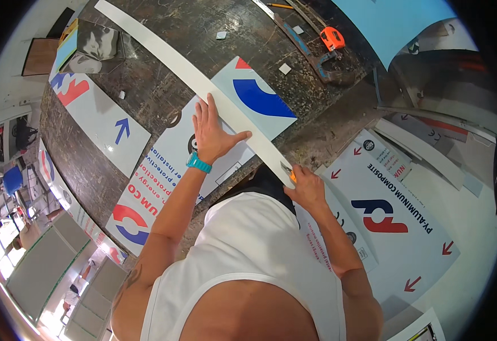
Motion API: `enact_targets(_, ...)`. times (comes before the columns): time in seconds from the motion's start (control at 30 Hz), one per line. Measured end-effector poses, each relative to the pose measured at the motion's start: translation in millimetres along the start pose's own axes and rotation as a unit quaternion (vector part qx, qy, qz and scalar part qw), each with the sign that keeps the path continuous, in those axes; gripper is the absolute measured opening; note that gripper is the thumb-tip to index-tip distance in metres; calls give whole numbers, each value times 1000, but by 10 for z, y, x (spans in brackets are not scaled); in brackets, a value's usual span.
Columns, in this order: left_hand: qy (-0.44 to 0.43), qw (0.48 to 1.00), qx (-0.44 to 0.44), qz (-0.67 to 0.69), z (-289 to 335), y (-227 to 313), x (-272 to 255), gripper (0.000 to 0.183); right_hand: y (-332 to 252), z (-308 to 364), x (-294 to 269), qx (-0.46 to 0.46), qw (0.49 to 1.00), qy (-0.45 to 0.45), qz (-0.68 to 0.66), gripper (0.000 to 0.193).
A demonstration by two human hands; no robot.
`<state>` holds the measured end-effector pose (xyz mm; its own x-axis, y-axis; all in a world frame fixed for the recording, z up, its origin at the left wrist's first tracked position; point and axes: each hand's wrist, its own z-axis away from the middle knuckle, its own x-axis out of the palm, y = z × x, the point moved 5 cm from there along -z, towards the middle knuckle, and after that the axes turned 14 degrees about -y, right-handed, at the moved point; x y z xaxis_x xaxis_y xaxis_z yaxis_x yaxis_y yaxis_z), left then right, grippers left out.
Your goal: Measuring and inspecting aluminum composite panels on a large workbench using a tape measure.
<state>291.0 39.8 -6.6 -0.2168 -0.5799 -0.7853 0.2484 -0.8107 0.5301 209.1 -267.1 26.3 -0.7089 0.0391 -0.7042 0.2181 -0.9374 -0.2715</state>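
Note:
A long white strip (166, 61), perhaps a straightedge, runs slantwise from the far left down to my body. Beneath it lies a white panel (160, 165) with red and blue print, reaching across the dark worktable's near edge. My left hand (213, 133), a teal watch on its wrist, presses flat with fingers spread, the thumb on the strip and the palm over the panel. Down at the strip's near end, my right hand (308, 188) is closed round an orange utility knife (292, 175). The knife's tip sits at the strip; whether it touches the panel is hidden.
On the scuffed worktable (174, 28) lie an orange tape measure (332, 38), a blue-handled saw-like tool (301, 44), a pencil (281, 5) and small white chips. Another printed panel (103, 116) is at left. Large printed panels (413, 238) lean at right, below a light-blue sheet (396, 23).

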Motion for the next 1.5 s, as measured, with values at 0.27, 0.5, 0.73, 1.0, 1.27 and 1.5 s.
enact_targets(0.27,-26,999,-28,15,-78,49,37,157,61,-46,-65,13,1000,16,-8,54)
enact_targets(0.5,-17,999,-11,45,-84,26,78,159,53,-107,-156,6,1000,-15,-20,59)
enact_targets(0.73,-3,999,4,40,-75,1,131,160,-22,-307,-436,-52,996,-55,-43,68)
enact_targets(1.0,2,999,7,32,-79,21,126,161,70,-484,-366,-107,987,-59,-108,74)
enact_targets(1.27,19,999,18,21,-73,22,127,158,73,-529,-337,-107,986,-64,-113,72)
enact_targets(1.5,16,1000,11,19,-75,-45,169,159,64,-533,-347,-106,984,-70,-125,71)
